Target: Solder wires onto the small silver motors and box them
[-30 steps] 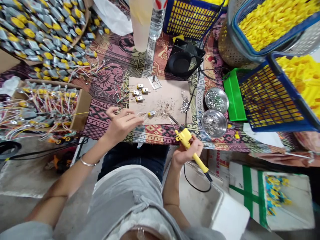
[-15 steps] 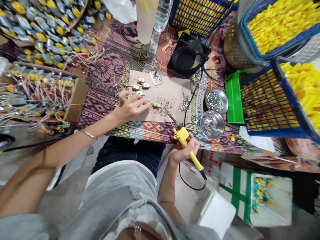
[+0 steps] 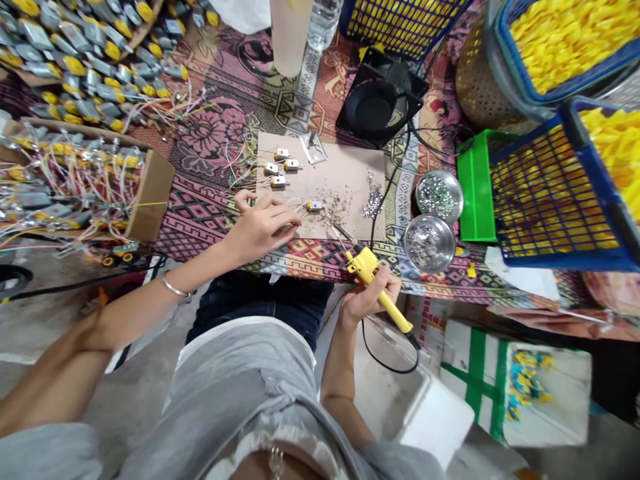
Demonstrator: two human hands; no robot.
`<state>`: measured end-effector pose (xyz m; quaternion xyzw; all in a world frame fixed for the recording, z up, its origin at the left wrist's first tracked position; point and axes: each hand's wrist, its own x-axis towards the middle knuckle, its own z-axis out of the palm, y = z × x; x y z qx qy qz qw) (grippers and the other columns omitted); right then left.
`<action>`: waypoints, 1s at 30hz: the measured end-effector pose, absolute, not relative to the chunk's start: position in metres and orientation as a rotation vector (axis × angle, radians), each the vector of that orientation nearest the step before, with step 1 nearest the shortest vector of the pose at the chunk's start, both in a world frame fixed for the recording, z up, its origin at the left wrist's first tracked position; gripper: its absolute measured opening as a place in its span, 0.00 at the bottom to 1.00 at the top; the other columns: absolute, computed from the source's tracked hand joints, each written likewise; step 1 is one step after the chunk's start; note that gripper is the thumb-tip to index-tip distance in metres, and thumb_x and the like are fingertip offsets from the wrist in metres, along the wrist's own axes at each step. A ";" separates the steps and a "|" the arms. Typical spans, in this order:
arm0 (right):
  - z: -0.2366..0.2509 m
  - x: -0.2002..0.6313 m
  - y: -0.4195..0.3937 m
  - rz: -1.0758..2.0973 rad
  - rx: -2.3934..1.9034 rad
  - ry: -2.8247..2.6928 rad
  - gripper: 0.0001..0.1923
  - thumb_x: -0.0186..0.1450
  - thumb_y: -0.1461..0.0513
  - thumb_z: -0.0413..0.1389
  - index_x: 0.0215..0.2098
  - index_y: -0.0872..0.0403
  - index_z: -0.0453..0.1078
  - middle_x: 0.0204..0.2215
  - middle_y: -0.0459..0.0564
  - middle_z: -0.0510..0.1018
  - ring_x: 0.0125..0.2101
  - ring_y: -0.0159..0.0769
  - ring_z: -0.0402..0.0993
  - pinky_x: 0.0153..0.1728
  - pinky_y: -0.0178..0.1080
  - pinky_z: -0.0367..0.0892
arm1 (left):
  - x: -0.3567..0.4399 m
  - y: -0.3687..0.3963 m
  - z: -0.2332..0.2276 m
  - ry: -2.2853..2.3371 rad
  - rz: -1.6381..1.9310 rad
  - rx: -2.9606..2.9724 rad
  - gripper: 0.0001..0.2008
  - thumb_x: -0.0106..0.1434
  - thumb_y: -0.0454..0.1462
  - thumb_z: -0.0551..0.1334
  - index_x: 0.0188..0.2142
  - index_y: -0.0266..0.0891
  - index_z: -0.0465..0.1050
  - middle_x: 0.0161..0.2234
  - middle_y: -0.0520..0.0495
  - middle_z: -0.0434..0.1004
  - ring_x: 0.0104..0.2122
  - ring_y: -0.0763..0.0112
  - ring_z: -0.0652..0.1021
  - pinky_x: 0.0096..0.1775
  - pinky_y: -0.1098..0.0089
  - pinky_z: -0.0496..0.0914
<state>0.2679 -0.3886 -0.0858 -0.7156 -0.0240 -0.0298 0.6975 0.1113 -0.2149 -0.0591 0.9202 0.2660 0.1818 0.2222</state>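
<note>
My right hand [image 3: 367,298] grips a yellow soldering gun [image 3: 373,270], its tip pointing up and left over the cardboard's lower edge. Close to that tip, a small motor [image 3: 315,206] with a white-and-yellow end lies on the cardboard sheet [image 3: 345,160]. Thin wires run from the motor toward my left hand [image 3: 265,223], whose thumb and forefinger are pinched at them; its other fingers are spread. Several similar motors [image 3: 279,181] lie above my left hand, wires trailing left. A small metal-looking block [image 3: 313,148] sits at the cardboard's top edge.
Two metal dishes [image 3: 430,243] of small shiny parts stand right of the cardboard. A black fan [image 3: 373,107] stands behind, its cable crossing the sheet. A box of wired motors [image 3: 155,193] is at left; blue baskets [image 3: 565,220] of yellow parts and a green tray [image 3: 475,193] are at right.
My left hand has drawn slightly down, away from the group of motors above it. The soldering gun stays in my right hand, almost unmoved. The whole view has shifted a little.
</note>
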 end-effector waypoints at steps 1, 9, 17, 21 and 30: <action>-0.086 0.268 -0.389 -0.071 -1.601 -0.057 0.22 0.63 0.43 0.62 0.28 0.49 0.63 0.27 0.41 0.67 0.29 0.30 0.68 0.31 0.37 0.69 | 0.112 -0.216 -0.059 0.744 0.504 2.532 0.09 0.77 0.39 0.60 0.43 0.48 0.80 0.44 0.50 0.88 0.52 0.52 0.80 0.57 0.45 0.53; -0.086 0.267 -0.392 -0.064 -1.619 -0.065 0.18 0.64 0.45 0.60 0.31 0.49 0.67 0.35 0.45 0.72 0.36 0.33 0.73 0.42 0.41 0.74 | 0.111 -0.222 -0.057 0.857 0.466 2.393 0.06 0.74 0.39 0.62 0.44 0.45 0.80 0.44 0.46 0.86 0.51 0.54 0.79 0.58 0.47 0.55; -0.085 0.267 -0.396 -0.029 -1.612 -0.088 0.17 0.65 0.46 0.59 0.31 0.50 0.68 0.36 0.46 0.72 0.39 0.34 0.74 0.44 0.41 0.75 | 0.109 -0.221 -0.059 0.742 0.401 2.453 0.13 0.75 0.34 0.58 0.45 0.49 0.83 0.45 0.48 0.88 0.55 0.51 0.78 0.60 0.42 0.52; -0.086 0.267 -0.398 -0.037 -1.601 -0.106 0.17 0.67 0.47 0.59 0.31 0.50 0.67 0.36 0.45 0.71 0.37 0.31 0.72 0.39 0.38 0.73 | 0.101 -0.214 -0.062 0.670 0.412 2.475 0.10 0.73 0.36 0.63 0.46 0.51 0.84 0.46 0.50 0.88 0.57 0.52 0.78 0.62 0.44 0.56; -0.094 0.268 -0.399 -0.034 -1.616 -0.107 0.22 0.67 0.43 0.59 0.31 0.48 0.58 0.28 0.39 0.63 0.26 0.27 0.64 0.28 0.35 0.63 | 0.105 -0.212 -0.072 0.801 0.432 2.463 0.13 0.79 0.39 0.58 0.48 0.52 0.84 0.47 0.50 0.88 0.58 0.52 0.76 0.62 0.43 0.58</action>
